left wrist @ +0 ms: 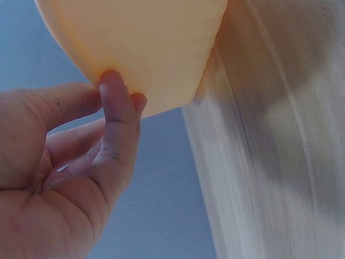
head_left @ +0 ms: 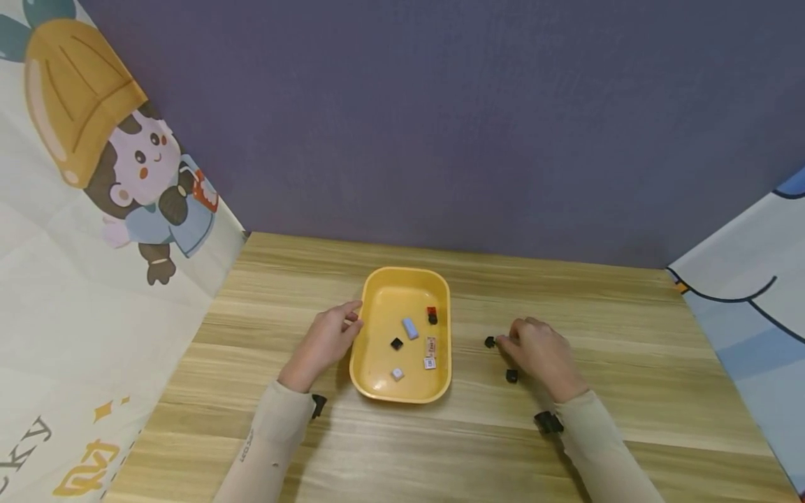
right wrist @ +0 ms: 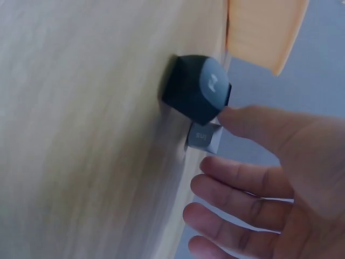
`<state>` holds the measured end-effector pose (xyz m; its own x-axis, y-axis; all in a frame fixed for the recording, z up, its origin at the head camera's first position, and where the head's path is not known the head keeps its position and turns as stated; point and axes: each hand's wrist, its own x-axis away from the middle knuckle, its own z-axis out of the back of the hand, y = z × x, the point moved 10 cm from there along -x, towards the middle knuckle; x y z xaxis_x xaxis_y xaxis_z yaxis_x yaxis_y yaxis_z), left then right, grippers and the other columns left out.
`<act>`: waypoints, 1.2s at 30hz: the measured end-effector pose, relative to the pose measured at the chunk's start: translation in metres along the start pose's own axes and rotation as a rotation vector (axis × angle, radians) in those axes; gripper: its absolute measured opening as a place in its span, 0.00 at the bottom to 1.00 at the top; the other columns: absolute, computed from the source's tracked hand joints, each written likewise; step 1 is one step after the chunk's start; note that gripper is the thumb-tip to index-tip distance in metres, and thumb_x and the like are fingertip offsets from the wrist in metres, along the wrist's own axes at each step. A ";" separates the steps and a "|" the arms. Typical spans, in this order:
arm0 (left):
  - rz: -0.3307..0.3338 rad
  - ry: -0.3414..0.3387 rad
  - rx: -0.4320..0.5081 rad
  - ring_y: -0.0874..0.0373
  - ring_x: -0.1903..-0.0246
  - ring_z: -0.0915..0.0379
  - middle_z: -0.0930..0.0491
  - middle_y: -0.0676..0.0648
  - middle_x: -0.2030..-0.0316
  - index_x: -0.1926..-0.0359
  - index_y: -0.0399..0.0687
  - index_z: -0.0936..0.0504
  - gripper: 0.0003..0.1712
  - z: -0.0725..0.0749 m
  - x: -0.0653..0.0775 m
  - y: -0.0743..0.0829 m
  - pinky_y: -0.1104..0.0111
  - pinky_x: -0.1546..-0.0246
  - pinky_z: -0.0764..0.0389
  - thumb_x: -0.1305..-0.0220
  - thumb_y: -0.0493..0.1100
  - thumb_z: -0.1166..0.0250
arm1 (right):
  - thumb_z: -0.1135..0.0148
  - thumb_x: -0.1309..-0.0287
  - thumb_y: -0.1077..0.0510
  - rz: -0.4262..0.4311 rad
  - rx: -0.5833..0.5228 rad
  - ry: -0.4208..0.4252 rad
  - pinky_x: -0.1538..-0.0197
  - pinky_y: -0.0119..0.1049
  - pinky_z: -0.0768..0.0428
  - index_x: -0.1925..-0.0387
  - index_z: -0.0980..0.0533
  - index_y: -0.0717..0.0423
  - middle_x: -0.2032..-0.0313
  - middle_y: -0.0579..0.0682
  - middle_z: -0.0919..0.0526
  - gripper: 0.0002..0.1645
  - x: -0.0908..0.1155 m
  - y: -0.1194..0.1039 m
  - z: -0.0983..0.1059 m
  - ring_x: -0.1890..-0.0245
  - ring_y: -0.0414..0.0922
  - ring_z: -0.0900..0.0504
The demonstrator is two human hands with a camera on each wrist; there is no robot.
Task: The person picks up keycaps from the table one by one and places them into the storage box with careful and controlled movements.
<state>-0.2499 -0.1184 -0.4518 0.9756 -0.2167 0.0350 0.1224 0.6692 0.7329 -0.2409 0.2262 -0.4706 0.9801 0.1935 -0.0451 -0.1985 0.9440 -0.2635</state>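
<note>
A yellow tray [head_left: 400, 400] stands on the wooden table with several small keycaps in it. My left hand [head_left: 325, 342] is at its left side, fingertips touching the outer wall [left wrist: 156, 54] close to the rim. Right of the tray, my right hand [head_left: 539, 355] is low over the table, its fingers loosely bent and apart. A black keycap [right wrist: 188, 89] with a pale symbol is close to my thumb tip in the right wrist view. Just beyond it lies a keycap marked "Ins" [right wrist: 204, 137]. From the head view, two black keycaps [head_left: 512, 376] lie near this hand.
Inside the tray are a long light-blue keycap [head_left: 410, 328], a black one [head_left: 397, 344], a white one [head_left: 397, 374] and a red one [head_left: 431, 310] along the right wall. A dark blue-grey wall [head_left: 440, 140] rises behind the table; printed cloth [head_left: 50, 279] hangs at the left.
</note>
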 end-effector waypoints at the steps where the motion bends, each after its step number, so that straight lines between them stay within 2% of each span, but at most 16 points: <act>1: -0.001 -0.001 0.001 0.48 0.59 0.17 0.18 0.35 0.52 0.33 0.33 0.29 0.26 0.000 0.000 0.000 0.63 0.62 0.14 0.28 0.36 0.39 | 0.31 0.38 0.48 -0.003 0.001 -0.002 0.78 0.41 0.25 0.70 0.19 0.58 0.75 0.47 0.25 0.16 0.000 0.000 -0.001 0.78 0.43 0.29; 13: -0.001 -0.007 -0.002 0.49 0.59 0.17 0.18 0.36 0.52 0.33 0.33 0.29 0.26 0.000 -0.001 0.001 0.64 0.63 0.14 0.28 0.35 0.39 | 0.31 0.38 0.50 -0.015 0.004 0.008 0.80 0.40 0.23 0.68 0.18 0.59 0.74 0.50 0.23 0.15 0.001 -0.001 0.001 0.80 0.43 0.27; 20: 0.000 -0.010 -0.007 0.49 0.60 0.17 0.18 0.36 0.52 0.33 0.33 0.29 0.26 0.000 -0.001 0.001 0.64 0.63 0.14 0.28 0.36 0.39 | 0.34 0.38 0.51 0.018 -0.014 0.071 0.77 0.43 0.21 0.66 0.18 0.59 0.72 0.49 0.22 0.13 -0.001 -0.010 0.014 0.77 0.44 0.25; 28: 0.004 -0.014 -0.013 0.48 0.58 0.17 0.19 0.36 0.52 0.33 0.33 0.29 0.25 -0.001 -0.001 0.003 0.64 0.62 0.14 0.28 0.36 0.39 | 0.32 0.37 0.49 0.124 -0.015 0.154 0.75 0.41 0.21 0.62 0.17 0.56 0.69 0.49 0.19 0.14 -0.002 -0.050 0.041 0.76 0.42 0.25; 36: 0.000 -0.009 -0.015 0.48 0.59 0.17 0.18 0.36 0.52 0.33 0.33 0.29 0.25 0.000 0.000 0.002 0.64 0.62 0.14 0.28 0.36 0.39 | 0.30 0.40 0.48 0.237 -0.005 0.234 0.74 0.40 0.20 0.62 0.17 0.54 0.66 0.50 0.17 0.14 -0.008 -0.098 0.058 0.72 0.45 0.22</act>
<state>-0.2500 -0.1166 -0.4505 0.9740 -0.2230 0.0409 0.1252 0.6796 0.7229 -0.2301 0.1473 -0.3888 0.8822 0.3400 -0.3258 -0.4214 0.8788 -0.2240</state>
